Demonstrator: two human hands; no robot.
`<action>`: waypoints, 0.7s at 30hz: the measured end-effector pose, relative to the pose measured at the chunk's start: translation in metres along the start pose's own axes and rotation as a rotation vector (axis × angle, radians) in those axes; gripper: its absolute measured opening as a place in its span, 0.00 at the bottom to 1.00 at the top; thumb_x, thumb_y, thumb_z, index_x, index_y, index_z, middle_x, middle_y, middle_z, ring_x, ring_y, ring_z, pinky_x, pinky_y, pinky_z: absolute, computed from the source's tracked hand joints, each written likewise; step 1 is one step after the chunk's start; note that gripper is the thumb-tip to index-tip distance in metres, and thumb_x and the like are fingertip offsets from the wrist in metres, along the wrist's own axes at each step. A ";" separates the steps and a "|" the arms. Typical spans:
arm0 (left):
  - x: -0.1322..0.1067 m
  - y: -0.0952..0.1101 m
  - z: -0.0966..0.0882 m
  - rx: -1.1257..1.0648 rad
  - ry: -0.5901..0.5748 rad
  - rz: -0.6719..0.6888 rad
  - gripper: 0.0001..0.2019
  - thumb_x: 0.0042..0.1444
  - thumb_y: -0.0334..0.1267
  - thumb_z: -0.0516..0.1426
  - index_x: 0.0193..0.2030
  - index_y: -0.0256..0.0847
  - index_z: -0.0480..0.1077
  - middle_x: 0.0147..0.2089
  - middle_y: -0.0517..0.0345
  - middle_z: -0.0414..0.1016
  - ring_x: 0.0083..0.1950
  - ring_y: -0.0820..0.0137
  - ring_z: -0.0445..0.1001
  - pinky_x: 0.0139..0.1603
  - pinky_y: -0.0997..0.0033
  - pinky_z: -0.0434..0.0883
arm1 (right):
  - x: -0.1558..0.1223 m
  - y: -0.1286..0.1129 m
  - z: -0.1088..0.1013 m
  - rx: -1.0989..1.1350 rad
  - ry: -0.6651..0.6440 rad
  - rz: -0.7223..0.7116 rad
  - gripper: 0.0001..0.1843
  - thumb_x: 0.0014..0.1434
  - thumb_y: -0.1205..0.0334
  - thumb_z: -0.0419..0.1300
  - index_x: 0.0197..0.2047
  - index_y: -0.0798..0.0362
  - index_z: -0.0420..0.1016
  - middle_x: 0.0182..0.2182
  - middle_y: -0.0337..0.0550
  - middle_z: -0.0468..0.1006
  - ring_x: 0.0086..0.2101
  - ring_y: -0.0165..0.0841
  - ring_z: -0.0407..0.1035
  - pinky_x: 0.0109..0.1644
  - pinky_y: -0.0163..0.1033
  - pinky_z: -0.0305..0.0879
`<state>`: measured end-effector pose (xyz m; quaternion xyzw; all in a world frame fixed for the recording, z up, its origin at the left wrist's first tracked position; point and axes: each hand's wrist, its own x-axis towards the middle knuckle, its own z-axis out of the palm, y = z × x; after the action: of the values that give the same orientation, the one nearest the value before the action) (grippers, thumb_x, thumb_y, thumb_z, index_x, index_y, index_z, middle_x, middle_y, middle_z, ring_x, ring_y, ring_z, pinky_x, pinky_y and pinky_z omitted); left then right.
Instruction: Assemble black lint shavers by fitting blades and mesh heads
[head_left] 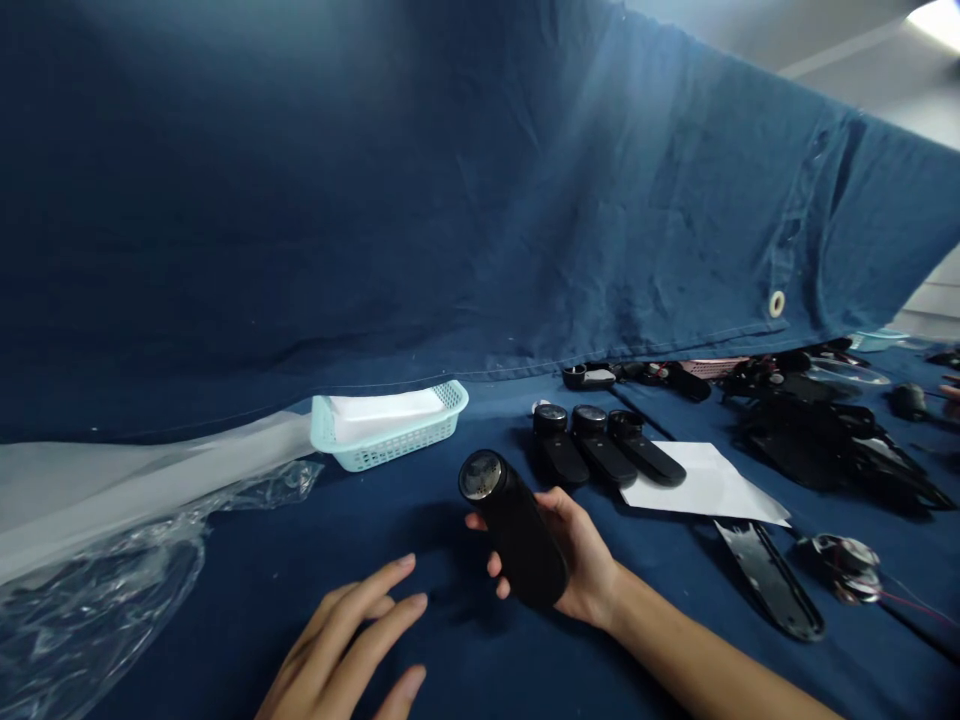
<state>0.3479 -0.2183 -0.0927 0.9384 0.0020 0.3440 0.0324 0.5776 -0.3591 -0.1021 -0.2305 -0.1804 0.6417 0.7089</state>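
My right hand (585,565) is wrapped round a black handheld device (521,540) with a round, shiny head. The device is tilted, its head toward the upper left, held above the blue cloth (247,560). To the left of it, my left hand (341,645) has its fingers spread and holds nothing; it does not touch the device. Beyond my right hand lie similar black devices with round heads, such as the left one (559,450) and the middle one (600,450). A third black piece (646,450) rests partly on white paper (705,482).
A light-blue basket (405,447) with white paper inside stands at the back. Clear plastic film (127,590) lies at the left. On the right are an open black shell (772,580), a motor-like part with wires (847,565) and a heap of black parts (817,430). A blue curtain (375,200) hangs behind.
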 end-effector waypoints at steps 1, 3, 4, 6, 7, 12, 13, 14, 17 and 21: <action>0.001 -0.001 0.003 -0.009 0.000 0.007 0.22 0.56 0.36 0.56 0.59 0.48 0.65 0.61 0.52 0.68 0.50 0.63 0.76 0.47 0.67 0.78 | 0.001 0.000 0.000 -0.007 -0.004 0.007 0.31 0.60 0.49 0.46 0.55 0.64 0.70 0.51 0.59 0.75 0.34 0.42 0.74 0.36 0.46 0.69; 0.005 -0.002 0.009 -0.031 0.002 0.001 0.21 0.57 0.37 0.56 0.59 0.48 0.65 0.61 0.52 0.67 0.49 0.64 0.76 0.46 0.68 0.78 | 0.001 0.000 0.000 -0.020 -0.016 0.023 0.30 0.59 0.49 0.46 0.52 0.65 0.72 0.49 0.59 0.76 0.33 0.42 0.74 0.35 0.46 0.70; 0.009 -0.002 0.012 -0.039 0.000 -0.022 0.22 0.57 0.37 0.56 0.59 0.48 0.64 0.62 0.51 0.66 0.50 0.63 0.75 0.47 0.66 0.78 | 0.002 0.000 0.001 -0.027 -0.023 0.031 0.30 0.59 0.49 0.46 0.52 0.64 0.73 0.48 0.59 0.77 0.32 0.41 0.74 0.35 0.46 0.70; 0.023 -0.001 0.019 -0.049 0.007 -0.075 0.24 0.58 0.39 0.56 0.62 0.47 0.61 0.64 0.49 0.62 0.54 0.60 0.72 0.50 0.61 0.76 | 0.002 0.001 0.002 -0.037 -0.030 0.041 0.30 0.58 0.49 0.46 0.51 0.63 0.74 0.45 0.57 0.78 0.31 0.42 0.74 0.34 0.46 0.70; 0.033 0.000 0.023 -0.053 0.017 -0.115 0.26 0.58 0.40 0.56 0.63 0.46 0.58 0.66 0.47 0.60 0.58 0.57 0.70 0.52 0.56 0.75 | 0.002 0.001 0.002 -0.040 -0.029 0.043 0.29 0.58 0.49 0.47 0.51 0.63 0.74 0.43 0.57 0.79 0.31 0.42 0.74 0.34 0.46 0.70; 0.088 0.010 0.050 -0.128 0.033 -0.256 0.29 0.59 0.44 0.56 0.65 0.42 0.53 0.70 0.41 0.50 0.64 0.50 0.62 0.57 0.45 0.69 | 0.003 0.011 -0.001 -0.050 0.018 -0.028 0.25 0.55 0.52 0.52 0.46 0.61 0.77 0.33 0.52 0.81 0.29 0.39 0.74 0.32 0.42 0.69; 0.097 0.012 0.056 -0.144 0.015 -0.272 0.27 0.59 0.44 0.56 0.64 0.43 0.56 0.68 0.43 0.54 0.62 0.51 0.64 0.56 0.47 0.70 | 0.002 0.012 -0.001 -0.054 0.029 -0.042 0.25 0.55 0.51 0.52 0.44 0.63 0.78 0.30 0.53 0.81 0.28 0.39 0.74 0.33 0.41 0.69; 0.105 0.013 0.061 -0.156 0.018 -0.283 0.23 0.60 0.43 0.55 0.61 0.44 0.59 0.66 0.44 0.58 0.61 0.52 0.65 0.55 0.48 0.71 | 0.001 0.011 -0.001 -0.057 0.038 -0.056 0.27 0.55 0.49 0.52 0.42 0.65 0.78 0.28 0.54 0.81 0.29 0.39 0.74 0.34 0.42 0.69; 0.118 0.014 0.075 -0.212 0.100 -0.242 0.15 0.63 0.39 0.54 0.55 0.44 0.63 0.59 0.47 0.65 0.58 0.56 0.67 0.55 0.52 0.71 | -0.010 0.000 0.001 -0.063 0.046 -0.083 0.25 0.56 0.51 0.52 0.44 0.64 0.77 0.32 0.56 0.81 0.35 0.44 0.75 0.40 0.48 0.70; 0.127 0.020 0.089 -0.329 0.194 -0.037 0.15 0.61 0.36 0.55 0.54 0.43 0.63 0.55 0.47 0.66 0.56 0.58 0.67 0.56 0.55 0.70 | -0.032 -0.026 0.002 -0.107 0.061 -0.105 0.22 0.55 0.61 0.53 0.53 0.53 0.72 0.41 0.51 0.80 0.41 0.46 0.74 0.44 0.58 0.68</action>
<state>0.5019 -0.2404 -0.0771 0.8825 -0.0339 0.4281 0.1915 0.5940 -0.3929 -0.0848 -0.2776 -0.2044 0.5855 0.7337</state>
